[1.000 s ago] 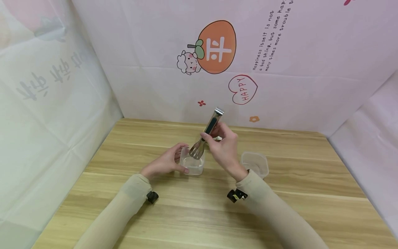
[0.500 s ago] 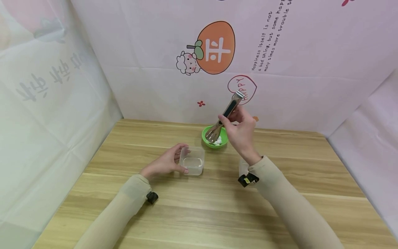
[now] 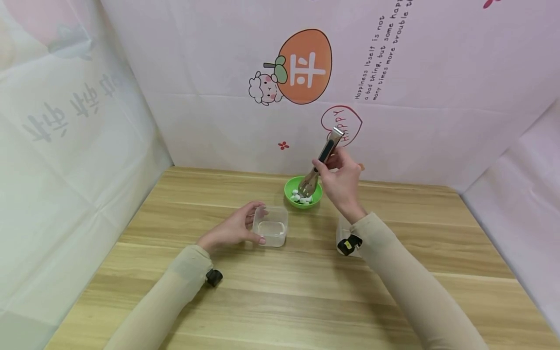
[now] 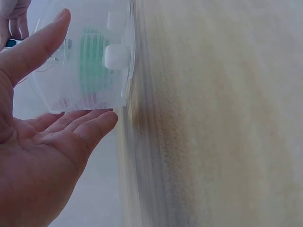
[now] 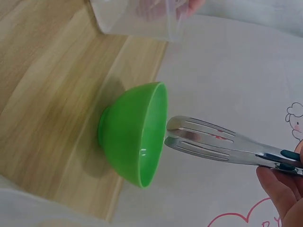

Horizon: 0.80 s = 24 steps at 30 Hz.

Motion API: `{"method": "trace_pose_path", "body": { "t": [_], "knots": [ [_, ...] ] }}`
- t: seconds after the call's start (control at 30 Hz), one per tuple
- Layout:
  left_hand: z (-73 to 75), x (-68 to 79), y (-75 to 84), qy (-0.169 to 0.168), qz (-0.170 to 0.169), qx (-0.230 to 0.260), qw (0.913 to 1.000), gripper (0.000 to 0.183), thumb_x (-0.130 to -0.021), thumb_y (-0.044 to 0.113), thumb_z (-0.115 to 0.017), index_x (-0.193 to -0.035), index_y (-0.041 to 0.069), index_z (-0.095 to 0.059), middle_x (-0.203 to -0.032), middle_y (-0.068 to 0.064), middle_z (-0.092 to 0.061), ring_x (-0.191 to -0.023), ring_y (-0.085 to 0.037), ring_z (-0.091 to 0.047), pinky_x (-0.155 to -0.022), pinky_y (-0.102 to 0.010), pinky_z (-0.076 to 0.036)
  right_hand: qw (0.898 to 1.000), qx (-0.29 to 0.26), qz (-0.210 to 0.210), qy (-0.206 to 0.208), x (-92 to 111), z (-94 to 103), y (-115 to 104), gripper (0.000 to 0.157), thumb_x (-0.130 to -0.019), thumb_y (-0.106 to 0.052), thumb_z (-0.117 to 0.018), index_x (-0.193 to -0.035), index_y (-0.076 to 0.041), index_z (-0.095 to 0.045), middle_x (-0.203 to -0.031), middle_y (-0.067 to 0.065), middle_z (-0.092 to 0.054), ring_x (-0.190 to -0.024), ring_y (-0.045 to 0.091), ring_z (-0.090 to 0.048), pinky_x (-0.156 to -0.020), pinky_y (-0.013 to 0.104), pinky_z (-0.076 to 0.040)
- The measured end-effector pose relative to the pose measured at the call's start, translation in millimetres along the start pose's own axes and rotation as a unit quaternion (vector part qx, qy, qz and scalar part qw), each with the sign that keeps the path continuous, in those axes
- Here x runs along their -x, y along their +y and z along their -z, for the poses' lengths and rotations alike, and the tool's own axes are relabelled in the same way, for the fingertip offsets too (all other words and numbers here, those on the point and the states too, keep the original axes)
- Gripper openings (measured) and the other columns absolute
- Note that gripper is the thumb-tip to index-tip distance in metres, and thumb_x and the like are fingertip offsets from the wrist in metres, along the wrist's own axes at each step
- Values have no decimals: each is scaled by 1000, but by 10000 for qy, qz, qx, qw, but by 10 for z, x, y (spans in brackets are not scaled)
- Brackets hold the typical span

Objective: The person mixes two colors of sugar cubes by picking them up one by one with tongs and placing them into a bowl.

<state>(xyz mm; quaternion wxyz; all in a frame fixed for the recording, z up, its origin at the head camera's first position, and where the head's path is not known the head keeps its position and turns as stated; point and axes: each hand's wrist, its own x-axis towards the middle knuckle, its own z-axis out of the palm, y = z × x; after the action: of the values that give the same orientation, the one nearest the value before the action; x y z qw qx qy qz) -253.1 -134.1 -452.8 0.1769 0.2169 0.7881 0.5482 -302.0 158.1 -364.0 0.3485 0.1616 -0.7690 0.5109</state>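
My right hand [image 3: 343,183] grips metal serving tongs [image 3: 328,149] with dark handle inserts. The slotted tong heads point down at a green bowl [image 3: 301,206] holding several small white pieces [image 3: 303,200]. In the right wrist view the tong tips [image 5: 176,132] are right at the mouth of the bowl [image 5: 125,135], slightly apart, nothing between them. My left hand [image 3: 234,226] holds a clear plastic container [image 3: 272,240] by its sides, thumb in front and fingers behind. In the left wrist view, white chunks [image 4: 117,56] show through the container's wall near its base.
A second clear plastic container [image 3: 343,234] stands on the wooden table [image 3: 271,301] to the right, partly hidden under my right wrist and its camera. Printed white cloth [image 3: 210,121] rises behind the table and on both sides.
My right hand has carried the tongs from above the clear container back and right to the green bowl, then lowered their heads into its mouth. My left hand stays put.
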Motion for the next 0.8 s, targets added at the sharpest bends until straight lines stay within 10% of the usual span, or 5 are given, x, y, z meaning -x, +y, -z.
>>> {"method": "trace_pose_path", "body": {
  "t": [0.3, 0.8],
  "knots": [
    [-8, 6, 8, 9, 27, -16, 10000, 101, -79, -1, -90, -160, 1, -30, -159, -22, -45, -150, -42, -36, -123, -51, -32, 9997, -187, 134, -66, 49, 22, -75, 22, -90, -5, -84, -105, 2, -69, -86, 11, -72, -73, 19, -67, -64, 16, -56],
    [-8, 4, 17, -17, 121, 85, 9999, 99, -81, -2, -89, -160, 4, -30, -158, -19, -47, -149, -39, -39, -122, -53, -35, 9806, -1347, 332, -1385, 605, -311, -466, 20, -89, 0, -84, -102, -1, -69, -83, 8, -73, -71, 21, -69, -62, 29, -64]
  ]
}}
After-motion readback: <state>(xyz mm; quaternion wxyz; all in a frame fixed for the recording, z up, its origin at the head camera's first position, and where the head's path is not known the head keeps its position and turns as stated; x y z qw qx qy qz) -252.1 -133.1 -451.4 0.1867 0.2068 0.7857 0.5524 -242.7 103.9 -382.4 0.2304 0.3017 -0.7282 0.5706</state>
